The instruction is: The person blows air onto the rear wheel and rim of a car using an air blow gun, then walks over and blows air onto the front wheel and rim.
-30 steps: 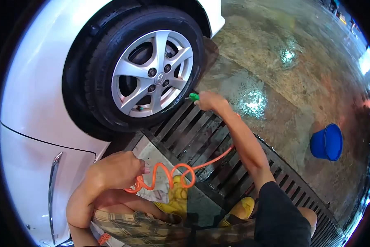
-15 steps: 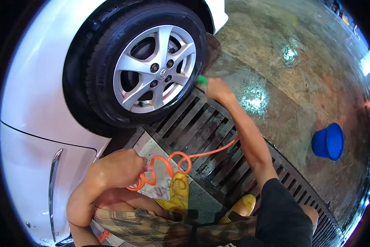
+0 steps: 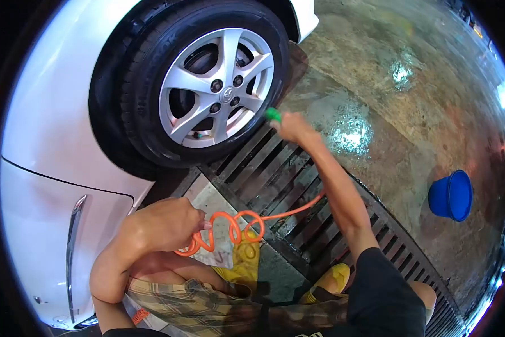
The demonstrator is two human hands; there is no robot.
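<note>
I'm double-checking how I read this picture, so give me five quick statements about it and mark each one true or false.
1. The left grip holds the coiled orange hose. True.
2. The bucket is red. False: it is blue.
3. The right grip holds a green object. True.
4. The footwear is black. False: it is yellow.
5. The wheel is mounted on the white car. True.

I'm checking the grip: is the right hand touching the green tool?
Touching: the head view shows the right hand closed on the green tool, one end sticking out.
</note>
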